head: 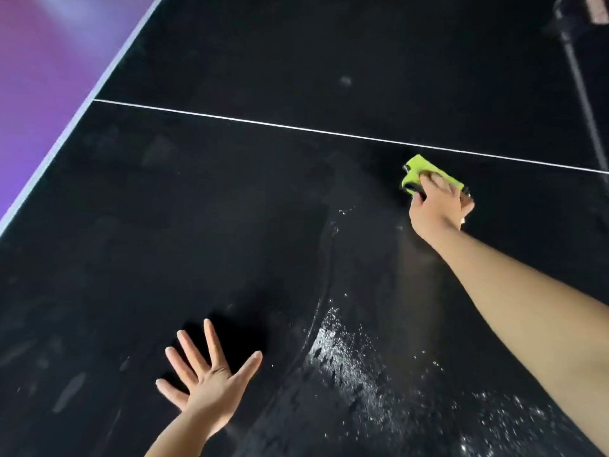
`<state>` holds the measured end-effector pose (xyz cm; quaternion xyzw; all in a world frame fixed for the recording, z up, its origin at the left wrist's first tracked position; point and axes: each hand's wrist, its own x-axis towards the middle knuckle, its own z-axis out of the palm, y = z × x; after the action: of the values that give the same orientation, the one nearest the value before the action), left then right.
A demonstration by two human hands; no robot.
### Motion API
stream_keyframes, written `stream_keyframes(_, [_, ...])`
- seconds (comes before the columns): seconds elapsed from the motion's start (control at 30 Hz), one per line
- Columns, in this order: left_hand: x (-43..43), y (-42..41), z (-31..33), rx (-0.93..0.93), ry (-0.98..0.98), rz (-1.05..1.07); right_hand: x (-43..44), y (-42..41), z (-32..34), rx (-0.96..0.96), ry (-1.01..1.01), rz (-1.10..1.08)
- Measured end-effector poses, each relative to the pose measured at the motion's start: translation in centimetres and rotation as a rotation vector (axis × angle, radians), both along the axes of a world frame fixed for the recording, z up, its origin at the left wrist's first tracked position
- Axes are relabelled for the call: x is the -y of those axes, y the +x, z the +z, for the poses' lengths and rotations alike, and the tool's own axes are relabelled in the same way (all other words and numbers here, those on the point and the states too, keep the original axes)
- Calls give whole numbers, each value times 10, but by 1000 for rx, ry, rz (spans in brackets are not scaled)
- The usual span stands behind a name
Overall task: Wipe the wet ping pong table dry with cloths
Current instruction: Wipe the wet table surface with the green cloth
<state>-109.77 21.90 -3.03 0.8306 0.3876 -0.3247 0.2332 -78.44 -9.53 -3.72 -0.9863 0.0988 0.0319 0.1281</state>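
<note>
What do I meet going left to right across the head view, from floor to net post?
Purple floor → white table edge → left hand → glistening water patch → green cloth under the right hand → net post.

No readable text, label, brand, number or sign anywhere, from twelve o'clock round to six.

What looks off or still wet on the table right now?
Water droplets still glisten on the table between the flat left hand and the right arm, nearer than the green cloth under the right hand.
</note>
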Motion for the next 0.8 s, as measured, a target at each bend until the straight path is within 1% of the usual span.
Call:
stream_keyframes(0.07, [0, -1, 1, 4, -31, 13, -30, 42, 13, -63, 35, 31])
stream_keyframes(0.13, [-1, -1, 2, -3, -29, 14, -66, 76, 22, -121, 132, 73])
stream_keyframes(0.2, [-3, 1, 1, -25, -39, 14, -101, 97, 24, -177, 165, 163])
stream_keyframes(0.27, [-5, 1, 2, -20, -61, 15, -126, 101, 25, -225, 191, 256])
stream_keyframes(0.37, [-7, 0, 4, -13, -88, 6, -131, 88, 26, -244, 246, 326])
stream_keyframes(0.47, [-7, 2, 7, -13, -80, -13, -123, 58, 32, -253, 318, 367])
stream_keyframes(0.6, [-7, 1, 10, -15, -97, -17, -112, -16, 34, -289, 453, 343])
stream_keyframes(0.8, [-5, 0, 14, -8, -72, -64, -78, -158, 45, -471, 494, 276])
